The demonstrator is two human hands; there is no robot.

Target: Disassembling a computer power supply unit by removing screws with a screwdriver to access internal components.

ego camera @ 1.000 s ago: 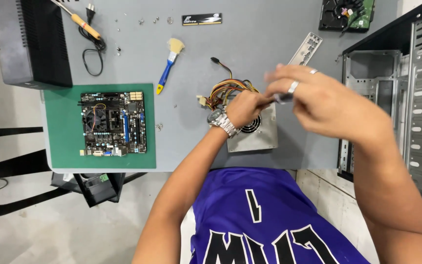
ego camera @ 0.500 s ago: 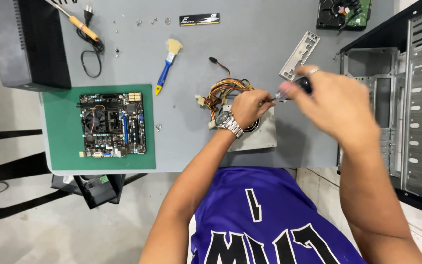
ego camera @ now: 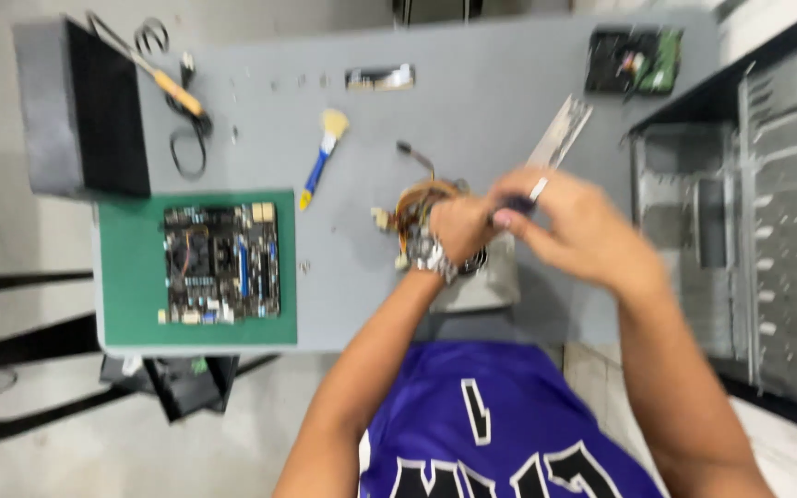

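The view is motion-blurred. My left hand (ego camera: 458, 226), with a metal wristwatch on its wrist, is closed over a bundle of coloured wires (ego camera: 412, 198) that comes out of a grey power supply box (ego camera: 489, 284) near the table's front edge. My right hand (ego camera: 576, 232), a ring on one finger, is right beside it, fingertips touching the left hand. They pinch a small dark-handled tool (ego camera: 517, 205). The blur hides the tool's tip and exactly where it touches.
A motherboard (ego camera: 221, 263) lies on a green mat (ego camera: 124, 277) at the left. On the grey table (ego camera: 472, 111) are a blue-handled brush (ego camera: 320, 161), an orange-handled screwdriver (ego camera: 172, 88), a memory stick (ego camera: 380, 77), a metal plate (ego camera: 560, 129) and a drive (ego camera: 634, 60). An open computer case (ego camera: 740, 231) stands at the right.
My right hand has come down and closer to the left hand over the power supply. The left hand stays on the wires. The view has shifted and blurred.
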